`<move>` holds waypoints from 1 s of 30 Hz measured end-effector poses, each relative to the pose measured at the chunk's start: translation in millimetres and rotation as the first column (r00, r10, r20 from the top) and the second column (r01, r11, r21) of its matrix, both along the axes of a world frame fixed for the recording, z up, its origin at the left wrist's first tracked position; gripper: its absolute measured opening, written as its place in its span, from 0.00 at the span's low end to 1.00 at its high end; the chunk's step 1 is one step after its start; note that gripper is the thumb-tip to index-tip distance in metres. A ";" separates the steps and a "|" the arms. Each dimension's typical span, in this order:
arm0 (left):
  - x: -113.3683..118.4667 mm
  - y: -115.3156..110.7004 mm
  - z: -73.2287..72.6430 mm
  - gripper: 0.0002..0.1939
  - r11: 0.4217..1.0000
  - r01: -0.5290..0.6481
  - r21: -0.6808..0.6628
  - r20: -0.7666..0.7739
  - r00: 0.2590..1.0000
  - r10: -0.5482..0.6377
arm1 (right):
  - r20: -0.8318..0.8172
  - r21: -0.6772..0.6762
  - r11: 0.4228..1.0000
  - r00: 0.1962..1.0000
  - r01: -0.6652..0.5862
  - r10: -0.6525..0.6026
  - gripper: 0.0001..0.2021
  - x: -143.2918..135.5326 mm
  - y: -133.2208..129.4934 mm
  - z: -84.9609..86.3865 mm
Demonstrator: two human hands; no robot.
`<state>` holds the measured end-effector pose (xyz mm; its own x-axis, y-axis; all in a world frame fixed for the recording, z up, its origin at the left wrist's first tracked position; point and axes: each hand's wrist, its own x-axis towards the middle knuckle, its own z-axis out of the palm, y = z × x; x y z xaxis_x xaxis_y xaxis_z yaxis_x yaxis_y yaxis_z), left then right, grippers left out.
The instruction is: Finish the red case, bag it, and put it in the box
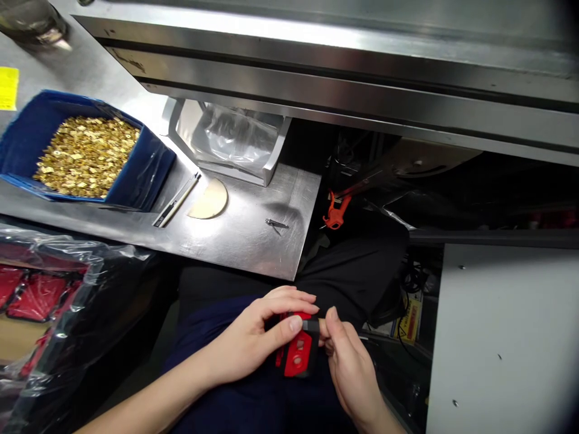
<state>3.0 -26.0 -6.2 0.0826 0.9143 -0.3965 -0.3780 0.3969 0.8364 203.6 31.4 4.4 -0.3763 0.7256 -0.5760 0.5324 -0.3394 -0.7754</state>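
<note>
A red and black plastic part [298, 355] with round and angular openings is held above my lap. My left hand [260, 331] grips it from the left, with the thumb pressed on its upper face and the fingers over its far edge. At the part's right edge, my right hand [348, 355] is closed, its thumb raised beside the curled index finger, which touches the black side. The underside of the part and most of my right fingertips are hidden.
On the metal table [244, 241] stand a blue bin [156, 175] of small brass-coloured pieces and a grey tray [266, 172] with clear bags. A utility knife [177, 201], a half-round disc [210, 200] and a nail clipper [277, 223] lie nearby. Plastic-wrapped red parts [40, 295] sit at left; an orange-handled tool [335, 211] hangs beyond.
</note>
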 end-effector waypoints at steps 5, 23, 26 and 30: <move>-0.1 5.5 -6.5 0.21 0.968 -0.114 -0.225 0.079 0.988 0.135 | -0.155 0.035 0.913 0.900 -0.407 0.407 0.27 -10.4 19.0 9.1; -3.8 -10.0 -15.1 0.54 0.992 0.048 -0.119 0.046 0.998 -0.043 | 0.036 0.082 0.908 0.912 -0.410 0.408 0.14 -17.2 17.3 2.4; -1.2 -11.0 -15.9 0.54 0.994 0.015 -0.110 0.031 0.999 -0.011 | 0.029 0.097 0.898 0.903 -0.428 0.428 0.13 -18.4 19.9 3.2; -1.7 -11.9 -16.0 0.54 0.996 -0.072 -0.049 0.108 0.991 0.077 | 0.015 0.154 0.879 0.890 -0.452 0.455 0.13 -19.8 20.6 4.8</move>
